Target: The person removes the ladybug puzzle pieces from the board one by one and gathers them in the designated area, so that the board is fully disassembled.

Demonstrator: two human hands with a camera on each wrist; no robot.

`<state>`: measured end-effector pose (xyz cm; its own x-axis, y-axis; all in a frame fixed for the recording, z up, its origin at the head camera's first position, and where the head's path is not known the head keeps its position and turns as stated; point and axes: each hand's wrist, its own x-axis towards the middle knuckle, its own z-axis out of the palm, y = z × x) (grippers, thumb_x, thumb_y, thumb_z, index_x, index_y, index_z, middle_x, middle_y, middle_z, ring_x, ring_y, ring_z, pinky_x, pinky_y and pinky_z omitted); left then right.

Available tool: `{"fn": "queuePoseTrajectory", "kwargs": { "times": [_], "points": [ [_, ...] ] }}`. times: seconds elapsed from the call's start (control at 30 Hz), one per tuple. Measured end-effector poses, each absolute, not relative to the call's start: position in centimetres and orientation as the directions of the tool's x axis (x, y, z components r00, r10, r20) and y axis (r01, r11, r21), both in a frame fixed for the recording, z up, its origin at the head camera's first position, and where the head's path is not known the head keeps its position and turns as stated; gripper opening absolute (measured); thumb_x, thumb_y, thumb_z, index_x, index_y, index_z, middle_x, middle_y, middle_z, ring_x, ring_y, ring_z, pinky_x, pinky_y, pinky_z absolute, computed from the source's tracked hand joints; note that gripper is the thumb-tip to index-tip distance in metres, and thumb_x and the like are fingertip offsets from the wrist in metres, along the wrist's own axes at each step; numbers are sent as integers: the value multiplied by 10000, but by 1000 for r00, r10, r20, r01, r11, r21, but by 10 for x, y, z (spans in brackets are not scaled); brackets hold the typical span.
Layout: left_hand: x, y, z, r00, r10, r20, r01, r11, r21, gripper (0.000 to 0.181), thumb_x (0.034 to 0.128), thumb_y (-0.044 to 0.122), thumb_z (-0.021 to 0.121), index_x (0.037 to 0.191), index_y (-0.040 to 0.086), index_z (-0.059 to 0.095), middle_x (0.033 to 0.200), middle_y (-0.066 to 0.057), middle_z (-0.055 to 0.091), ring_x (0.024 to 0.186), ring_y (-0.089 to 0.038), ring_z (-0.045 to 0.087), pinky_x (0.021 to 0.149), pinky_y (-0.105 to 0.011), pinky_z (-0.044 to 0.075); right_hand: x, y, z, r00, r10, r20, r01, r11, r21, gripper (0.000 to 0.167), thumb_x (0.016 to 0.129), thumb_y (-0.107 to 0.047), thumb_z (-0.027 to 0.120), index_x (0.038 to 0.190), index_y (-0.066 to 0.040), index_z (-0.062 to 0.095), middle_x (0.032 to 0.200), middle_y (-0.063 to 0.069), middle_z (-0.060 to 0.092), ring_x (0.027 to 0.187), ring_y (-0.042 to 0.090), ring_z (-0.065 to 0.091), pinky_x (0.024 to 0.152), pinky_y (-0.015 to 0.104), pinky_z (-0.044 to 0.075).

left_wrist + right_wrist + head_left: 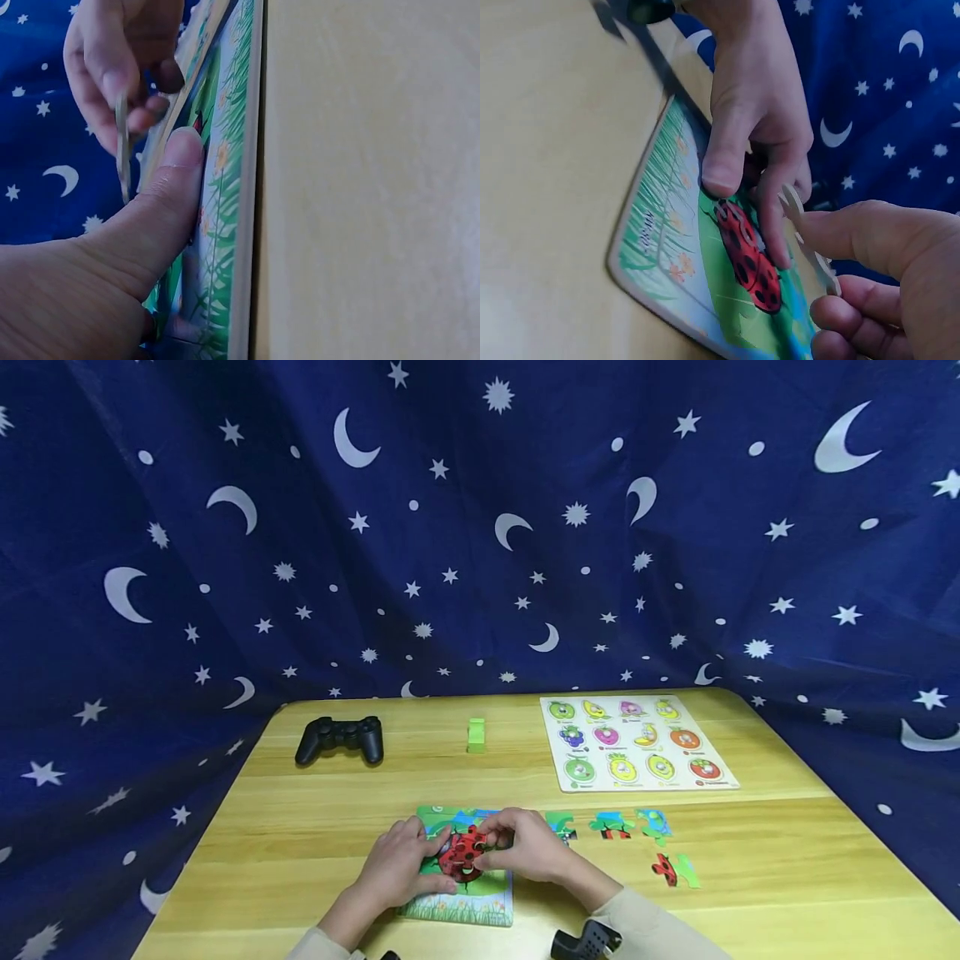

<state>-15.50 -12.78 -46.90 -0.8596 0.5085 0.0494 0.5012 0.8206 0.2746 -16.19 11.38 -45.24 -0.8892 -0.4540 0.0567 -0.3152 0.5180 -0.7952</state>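
A jigsaw board (457, 910) with a ladybug picture and a grass-and-flowers border lies near the table's front edge. My left hand (397, 864) rests on the board's left side; its thumb and forefinger, fairly straight, touch the board beside the red, black-spotted ladybug (750, 262). Over the right side, my right hand (528, 847) pinches a thin puzzle piece (122, 150) between thumb and fingers. In the left wrist view that piece stands edge-on, so its picture is hidden. To the right lie loose puzzle pieces (612, 824), including a red spotted piece (664, 868) and a green piece (687, 870).
A black game controller (340, 739) lies at the back left. Near the back middle stands a small green block (476, 735). A white fruit peg board (633, 786) lies at the back right. Behind the wooden table hangs a blue curtain (465, 543) with moons and stars.
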Motion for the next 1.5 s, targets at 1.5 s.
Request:
{"fn": "queuePoseTrajectory", "kwargs": {
  "times": [1.5],
  "points": [
    [-152, -129, -470, -861, 503, 78, 498, 799, 336, 788, 739, 636, 713, 1385, 204, 583, 833, 55, 307, 725, -118, 256, 627, -223, 199, -94, 304, -457, -928, -265, 261, -372, 685, -627, 330, 781, -205, 826, 1095, -213, 724, 951, -46, 557, 880, 23, 472, 710, 214, 391]
  ]
}}
